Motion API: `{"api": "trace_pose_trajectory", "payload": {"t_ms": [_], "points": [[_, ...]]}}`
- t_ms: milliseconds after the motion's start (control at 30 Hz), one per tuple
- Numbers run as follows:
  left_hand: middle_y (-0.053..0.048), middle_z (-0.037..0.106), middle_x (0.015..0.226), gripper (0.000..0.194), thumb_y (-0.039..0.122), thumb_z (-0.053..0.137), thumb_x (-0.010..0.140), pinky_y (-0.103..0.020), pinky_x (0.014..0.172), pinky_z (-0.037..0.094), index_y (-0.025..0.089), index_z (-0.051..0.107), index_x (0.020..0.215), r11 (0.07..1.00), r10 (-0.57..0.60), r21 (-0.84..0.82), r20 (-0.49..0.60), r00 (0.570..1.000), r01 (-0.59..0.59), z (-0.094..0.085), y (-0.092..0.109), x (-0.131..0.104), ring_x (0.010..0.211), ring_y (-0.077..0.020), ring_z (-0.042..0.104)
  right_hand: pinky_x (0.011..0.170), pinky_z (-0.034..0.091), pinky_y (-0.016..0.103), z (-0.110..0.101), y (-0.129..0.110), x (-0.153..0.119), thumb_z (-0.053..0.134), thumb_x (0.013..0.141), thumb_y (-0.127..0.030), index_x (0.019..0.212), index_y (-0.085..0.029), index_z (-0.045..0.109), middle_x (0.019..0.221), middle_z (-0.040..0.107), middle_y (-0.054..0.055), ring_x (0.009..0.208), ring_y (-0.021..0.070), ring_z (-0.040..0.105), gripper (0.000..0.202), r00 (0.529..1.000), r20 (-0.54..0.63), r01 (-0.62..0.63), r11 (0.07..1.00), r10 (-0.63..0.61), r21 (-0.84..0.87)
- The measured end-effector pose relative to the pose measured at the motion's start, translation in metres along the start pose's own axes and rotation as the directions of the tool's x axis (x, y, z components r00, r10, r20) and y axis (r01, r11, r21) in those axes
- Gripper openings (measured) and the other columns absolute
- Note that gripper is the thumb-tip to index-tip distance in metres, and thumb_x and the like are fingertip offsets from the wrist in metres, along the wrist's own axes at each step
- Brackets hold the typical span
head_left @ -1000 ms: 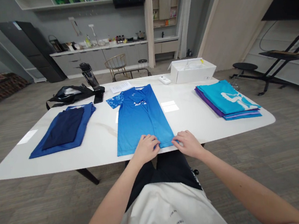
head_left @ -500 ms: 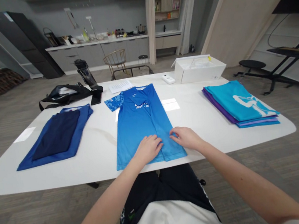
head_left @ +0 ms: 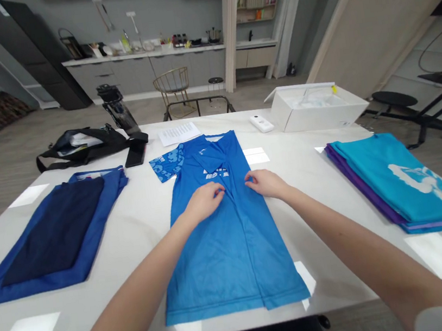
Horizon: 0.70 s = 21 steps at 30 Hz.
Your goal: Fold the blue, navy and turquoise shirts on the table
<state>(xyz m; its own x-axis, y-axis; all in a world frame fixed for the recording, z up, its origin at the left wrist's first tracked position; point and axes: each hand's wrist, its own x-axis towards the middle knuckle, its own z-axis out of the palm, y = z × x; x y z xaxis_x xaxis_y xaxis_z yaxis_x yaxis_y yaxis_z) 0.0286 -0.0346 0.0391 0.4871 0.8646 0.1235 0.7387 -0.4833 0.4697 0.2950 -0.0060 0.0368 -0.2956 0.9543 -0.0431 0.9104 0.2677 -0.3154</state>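
A blue short-sleeved T-shirt (head_left: 218, 264) lies on the table in front of me. Its right side is folded over lengthwise, while a patterned sleeve (head_left: 167, 163) sticks out on the left. White lettering crosses its chest, partly covered by the folded-over part. My left hand (head_left: 205, 199) is over the middle of the shirt just below the lettering, fingers loosely bent, with no cloth visible in them. At the folded right edge is my right hand (head_left: 265, 183), thumb and fingers curved with a small gap between them. Whether either hand presses on the cloth is unclear.
Folded dark navy and blue clothes (head_left: 59, 226) lie on the left; a stack of turquoise and purple shirts (head_left: 404, 178) lies on the right. Along the back are a black bag (head_left: 82, 146), bottle (head_left: 118, 111), phone (head_left: 136, 153), paper (head_left: 178, 133), white device (head_left: 262, 123) and white box (head_left: 315, 107).
Both hands have moved away from me, from near the shirt's hem up to its chest. The camera view has shifted closer over the table. The shirt keeps its folded shape.
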Motion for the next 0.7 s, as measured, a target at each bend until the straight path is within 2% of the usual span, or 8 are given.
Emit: {"api": "trace_pose_trajectory", "payload": {"t_ms": [67, 167, 300, 433, 533, 633, 700], "points": [[-0.006, 0.072, 0.113, 0.027, 0.028, 0.049, 0.099, -0.032, 0.092, 0.050, 0.023, 0.071, 0.113, 0.992, -0.109, 0.047, -0.093, 0.990, 0.114, -0.008, -0.028, 0.037, 0.105, -0.0212, 0.067, 0.073, 0.043, 0.027, -0.001, 0.012, 0.042, 0.060, 0.096, -0.035, 0.109, -0.024, 0.073, 0.097, 0.072, 0.005, 0.088, 0.0195, 0.065, 0.021, 0.998, -0.056, -0.040, 0.999, 0.040, 0.001], [-0.009, 0.069, 0.118, 0.028, 0.027, 0.048, 0.099, -0.038, 0.096, 0.048, 0.023, 0.069, 0.117, 0.947, -0.248, 0.158, -0.193, 0.949, 0.280, -0.015, -0.060, 0.087, 0.113, -0.0253, 0.063, 0.083, 0.046, 0.030, -0.001, 0.031, 0.104, 0.057, 0.098, -0.033, 0.116, -0.022, 0.071, 0.111, 0.069, 0.009, 0.101, 0.0225, 0.064, 0.025, 0.983, -0.142, -0.113, 0.993, 0.117, 0.036], [-0.014, 0.064, 0.128, 0.034, 0.031, 0.045, 0.101, -0.047, 0.099, 0.044, 0.022, 0.063, 0.127, 0.868, -0.344, 0.283, -0.250, 0.905, 0.408, -0.014, -0.087, 0.128, 0.121, -0.0326, 0.058, 0.093, 0.048, 0.036, 0.001, 0.051, 0.174, 0.051, 0.100, -0.031, 0.131, -0.023, 0.063, 0.122, 0.064, 0.013, 0.110, 0.0262, 0.062, 0.034, 0.949, -0.241, -0.181, 0.977, 0.204, 0.115], [-0.018, 0.061, 0.131, 0.037, 0.038, 0.043, 0.102, -0.048, 0.100, 0.041, 0.018, 0.059, 0.129, 0.811, -0.398, 0.344, -0.269, 0.877, 0.473, -0.007, -0.104, 0.147, 0.123, -0.0356, 0.054, 0.096, 0.049, 0.041, 0.002, 0.063, 0.228, 0.048, 0.101, -0.034, 0.145, -0.026, 0.052, 0.127, 0.060, 0.014, 0.111, 0.0281, 0.062, 0.045, 0.932, -0.277, -0.186, 0.964, 0.234, 0.190], [-0.020, 0.060, 0.130, 0.038, 0.041, 0.041, 0.103, -0.047, 0.099, 0.040, 0.017, 0.059, 0.126, 0.782, -0.424, 0.357, -0.296, 0.856, 0.511, -0.004, -0.112, 0.154, 0.122, -0.0364, 0.054, 0.098, 0.049, 0.043, 0.003, 0.069, 0.258, 0.050, 0.100, -0.035, 0.149, -0.027, 0.049, 0.131, 0.056, 0.015, 0.112, 0.0290, 0.062, 0.050, 0.930, -0.271, -0.198, 0.959, 0.249, 0.201], [-0.022, 0.060, 0.130, 0.040, 0.044, 0.042, 0.103, -0.047, 0.098, 0.040, 0.014, 0.058, 0.124, 0.762, -0.453, 0.366, -0.290, 0.843, 0.535, -0.004, -0.118, 0.157, 0.121, -0.0375, 0.054, 0.098, 0.049, 0.047, 0.005, 0.073, 0.278, 0.054, 0.099, -0.037, 0.146, -0.030, 0.055, 0.134, 0.053, 0.016, 0.117, 0.0328, 0.059, 0.048, 0.929, -0.252, -0.241, 0.960, 0.270, 0.141], [-0.023, 0.059, 0.130, 0.041, 0.044, 0.043, 0.103, -0.047, 0.098, 0.041, 0.013, 0.058, 0.124, 0.761, -0.456, 0.376, -0.270, 0.848, 0.529, -0.004, -0.121, 0.157, 0.121, -0.0380, 0.054, 0.097, 0.049, 0.049, 0.008, 0.075, 0.285, 0.056, 0.097, -0.038, 0.135, -0.030, 0.064, 0.132, 0.054, 0.015, 0.119, 0.0344, 0.057, 0.039, 0.930, -0.249, -0.254, 0.962, 0.271, 0.097]]}}
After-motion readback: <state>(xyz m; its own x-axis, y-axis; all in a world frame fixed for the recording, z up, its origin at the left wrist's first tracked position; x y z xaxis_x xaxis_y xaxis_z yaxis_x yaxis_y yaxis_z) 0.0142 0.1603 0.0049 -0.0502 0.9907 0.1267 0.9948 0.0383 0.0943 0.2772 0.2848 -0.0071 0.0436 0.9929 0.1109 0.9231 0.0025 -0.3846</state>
